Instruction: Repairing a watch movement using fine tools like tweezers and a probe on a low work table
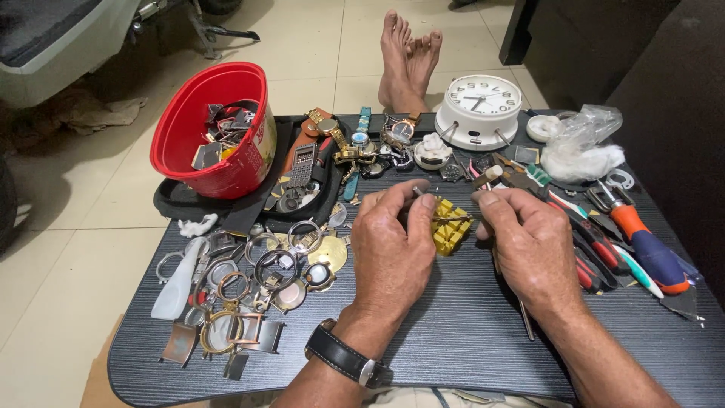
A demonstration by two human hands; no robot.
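Here, the left hand (393, 238) pinches a thin metal pin (418, 191) in clenched fingers, while the right hand (529, 242) grips a slim tool over the yellow watch holder (451, 227) at desk centre; red tub (215, 128) at ten o'clock. Steady, braced wrists would likely serve best.

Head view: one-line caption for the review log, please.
Left hand and right hand pinch a thin metal tool over a yellow plastic block on a dark grey ribbed tray.

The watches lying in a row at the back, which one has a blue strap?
The watch with the blue strap lies in the middle of the row; the watches beside it have gold or brown bands.
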